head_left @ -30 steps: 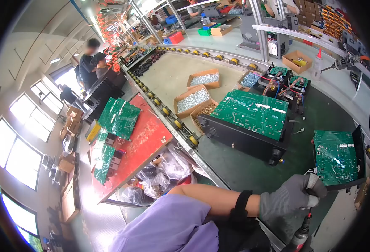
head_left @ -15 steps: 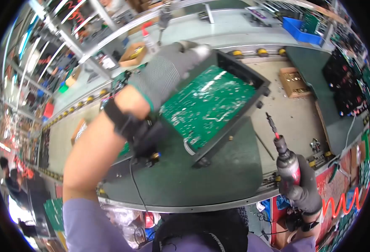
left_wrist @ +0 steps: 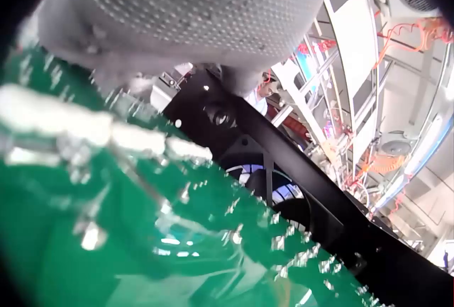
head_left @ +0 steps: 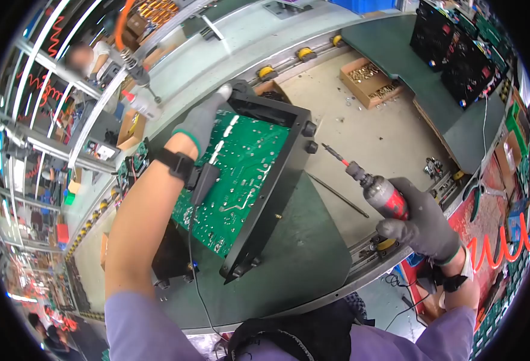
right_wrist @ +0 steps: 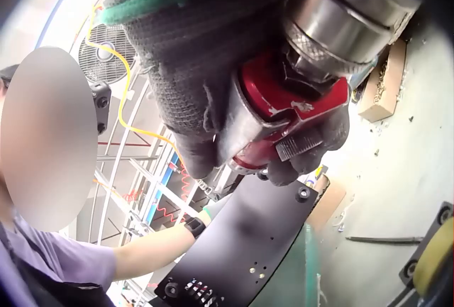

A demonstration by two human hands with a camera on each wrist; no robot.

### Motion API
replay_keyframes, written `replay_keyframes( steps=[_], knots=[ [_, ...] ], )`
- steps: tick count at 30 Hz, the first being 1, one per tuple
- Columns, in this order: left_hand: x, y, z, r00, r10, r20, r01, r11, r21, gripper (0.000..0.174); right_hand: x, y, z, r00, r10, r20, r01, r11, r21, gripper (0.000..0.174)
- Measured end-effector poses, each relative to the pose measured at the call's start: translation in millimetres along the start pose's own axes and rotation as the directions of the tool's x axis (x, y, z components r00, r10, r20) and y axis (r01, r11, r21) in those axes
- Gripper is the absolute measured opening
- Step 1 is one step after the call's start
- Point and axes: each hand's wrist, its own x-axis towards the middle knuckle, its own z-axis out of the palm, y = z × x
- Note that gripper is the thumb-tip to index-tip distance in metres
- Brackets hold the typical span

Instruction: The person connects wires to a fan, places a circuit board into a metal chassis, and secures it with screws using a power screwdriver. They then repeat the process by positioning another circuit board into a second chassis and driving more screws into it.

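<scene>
A black metal case [head_left: 265, 198] holding a green circuit board [head_left: 241, 174] sits at an angle on the dark green table surface. My gloved left hand [head_left: 203, 123] grips the case's far left corner; in the left wrist view the glove [left_wrist: 206, 16] lies over the board's edge and the black wall [left_wrist: 262, 130], its fingertips partly hidden. To the right of the case, my right hand [head_left: 418, 219] holds a red and silver power driver [head_left: 382, 195] by its body, the bit toward the case but apart from it. The driver [right_wrist: 284, 101] fills the right wrist view's upper part.
A cardboard box of brass-coloured parts [head_left: 370, 84] stands beyond the driver. A thin rod [head_left: 337, 194] lies between case and driver. Black units [head_left: 451, 57] stand at far right, a hanging tool [head_left: 135, 69] at upper left. Yellow rollers [head_left: 305, 54] line the far rail.
The view has swung right since the first frame. Compared with half a second ago, the case is turned more steeply, my left hand is at its corner, and the driver is tilted left toward the case.
</scene>
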Motion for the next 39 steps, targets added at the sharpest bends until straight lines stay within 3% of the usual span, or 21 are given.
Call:
replay_keyframes(
  steps=[3, 8, 11, 16, 19, 21, 24, 27, 29, 33, 39],
  knots=[
    [5, 2, -8, 0.995, -0.08, 0.056, 0.073, 0.991, 0.113, 0.074, 12, 0, 0, 1.0, 0.004, 0.005, -0.004, 0.999, -0.05, 0.069],
    [15, -3, -12, 0.989, -0.148, -0.01, 0.148, 0.989, 0.023, 0.054, 26, 2, 1, 0.999, -0.026, 0.033, 0.029, 0.993, -0.111, 0.072],
    [12, 4, -11, 0.979, -0.197, 0.05, 0.2, 0.977, -0.068, 0.054, 31, 0, -1, 0.998, -0.033, 0.045, 0.039, 0.991, -0.129, 0.072],
    [11, 4, -10, 0.983, -0.182, 0.011, 0.182, 0.98, -0.077, 0.051, 38, -8, -5, 0.998, -0.027, 0.064, 0.038, 0.983, -0.178, 0.071],
    [7, 7, -9, 0.985, -0.173, 0.016, 0.173, 0.982, -0.072, 0.047, 38, -14, -7, 0.998, -0.047, 0.047, 0.059, 0.952, -0.301, 0.072],
    [7, 7, -9, 0.983, -0.181, 0.015, 0.182, 0.981, -0.069, 0.045, 38, -18, -6, 0.989, -0.144, -0.026, 0.105, 0.823, -0.559, 0.072],
    [13, -1, -10, 0.975, -0.218, 0.05, 0.223, 0.964, -0.145, 0.048, 38, -17, -6, 0.979, -0.201, -0.041, 0.132, 0.77, -0.625, 0.069],
    [14, -2, -11, 0.976, -0.215, 0.031, 0.217, 0.968, -0.13, 0.054, 40, -15, -3, 0.963, -0.263, -0.06, 0.159, 0.732, -0.663, 0.066],
    [9, 3, -13, 0.982, -0.184, 0.053, 0.183, 0.983, 0.01, 0.062, 41, -15, -4, 0.955, -0.29, -0.054, 0.174, 0.702, -0.691, 0.064],
    [9, 2, -9, 0.985, -0.174, 0.025, 0.175, 0.983, -0.061, 0.066, 41, -17, -5, 0.939, -0.34, -0.058, 0.19, 0.649, -0.736, 0.062],
    [13, -5, -9, 0.992, -0.118, 0.034, 0.118, 0.993, 0.002, 0.071, 43, -17, -7, 0.927, -0.371, -0.055, 0.197, 0.606, -0.77, 0.065]
  ],
)
